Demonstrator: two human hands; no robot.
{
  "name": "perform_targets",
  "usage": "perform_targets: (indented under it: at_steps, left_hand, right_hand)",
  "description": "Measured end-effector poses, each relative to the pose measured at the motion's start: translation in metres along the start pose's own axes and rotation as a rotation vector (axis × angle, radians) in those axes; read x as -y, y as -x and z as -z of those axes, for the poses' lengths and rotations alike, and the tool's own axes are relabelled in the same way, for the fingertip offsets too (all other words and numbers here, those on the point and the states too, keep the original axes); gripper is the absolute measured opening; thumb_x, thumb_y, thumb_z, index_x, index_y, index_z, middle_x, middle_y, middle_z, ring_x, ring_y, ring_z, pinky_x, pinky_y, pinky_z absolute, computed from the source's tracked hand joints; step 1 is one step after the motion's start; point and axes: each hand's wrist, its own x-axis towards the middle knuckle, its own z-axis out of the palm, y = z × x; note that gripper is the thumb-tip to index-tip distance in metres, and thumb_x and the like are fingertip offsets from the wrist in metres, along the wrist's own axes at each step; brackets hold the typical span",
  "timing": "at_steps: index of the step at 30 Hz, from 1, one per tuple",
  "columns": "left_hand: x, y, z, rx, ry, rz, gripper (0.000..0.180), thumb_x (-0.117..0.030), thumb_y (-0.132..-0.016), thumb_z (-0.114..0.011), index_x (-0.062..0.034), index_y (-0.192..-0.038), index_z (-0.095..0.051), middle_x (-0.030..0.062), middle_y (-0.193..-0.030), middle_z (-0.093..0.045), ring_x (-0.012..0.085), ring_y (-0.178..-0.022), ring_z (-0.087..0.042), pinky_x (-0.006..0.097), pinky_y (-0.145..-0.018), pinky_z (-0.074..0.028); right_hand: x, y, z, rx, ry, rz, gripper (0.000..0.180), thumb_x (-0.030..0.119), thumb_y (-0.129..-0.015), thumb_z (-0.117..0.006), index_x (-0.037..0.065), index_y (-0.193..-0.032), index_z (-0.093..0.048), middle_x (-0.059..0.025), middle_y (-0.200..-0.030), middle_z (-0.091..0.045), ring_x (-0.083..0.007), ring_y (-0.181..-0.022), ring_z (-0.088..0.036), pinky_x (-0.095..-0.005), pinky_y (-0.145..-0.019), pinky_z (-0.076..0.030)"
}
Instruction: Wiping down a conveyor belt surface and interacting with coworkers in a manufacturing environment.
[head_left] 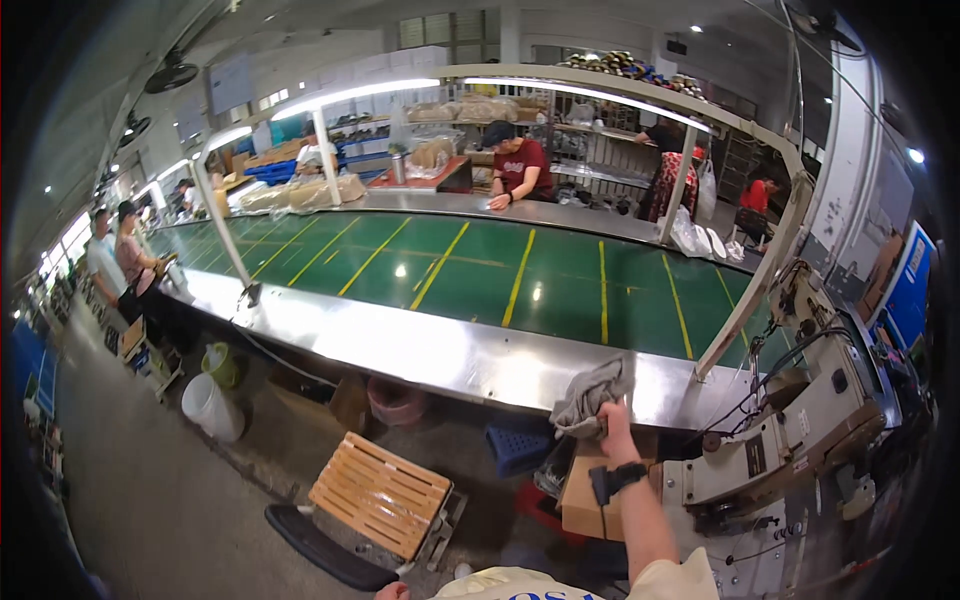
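Right hand [617, 430] — closed, gripping grey cloth [588, 398]

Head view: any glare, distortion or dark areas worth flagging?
In the head view, white glare washes out part of the metal ledge; light spots reflect off the green belt; fisheye curves long edges; corners go black; folds in the gray cloth are readable.

Shirt [515, 580] is pale cream, sleeve [678, 578] short, lettering [528, 597] dark blue; right wrist wears black strap [631, 472] with boxy dark module [600, 486].
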Motion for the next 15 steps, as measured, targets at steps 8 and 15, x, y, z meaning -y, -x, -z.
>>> perform_targets:
  at_steps: [8, 15]
  left_hand:
    - [-0.110, -0.085, 0.129, 0.385, -0.135, 0.126, 0.054, -0.030, -0.096, -0.045, 0.0001, -0.139, -0.034, 0.0198, -0.147, -0.031, 0.0339, -0.136, -0.028, 0.049, -0.106, -0.029]
    - [-0.226, -0.231, 0.184, 0.288, -0.152, -0.002, 0.045, -0.027, -0.094, -0.047, -0.0003, -0.130, -0.042, 0.0190, -0.133, -0.041, 0.0328, -0.124, -0.038, 0.046, -0.098, -0.036]
  right_hand:
    - [-0.013, -0.136, 0.024, -0.108, 1.428, 0.277, 0.065, 0.029, -0.069, -0.064, 0.016, -0.131, -0.046, -0.0196, -0.146, -0.028, -0.0384, -0.132, -0.030, -0.0474, -0.104, -0.035]
    - [-0.080, -0.206, 0.046, -0.286, 1.426, 0.160, 0.080, 0.052, -0.077, -0.062, 0.015, -0.142, -0.033, -0.0194, -0.151, -0.020, -0.0409, -0.137, -0.018, -0.0630, -0.102, -0.026]
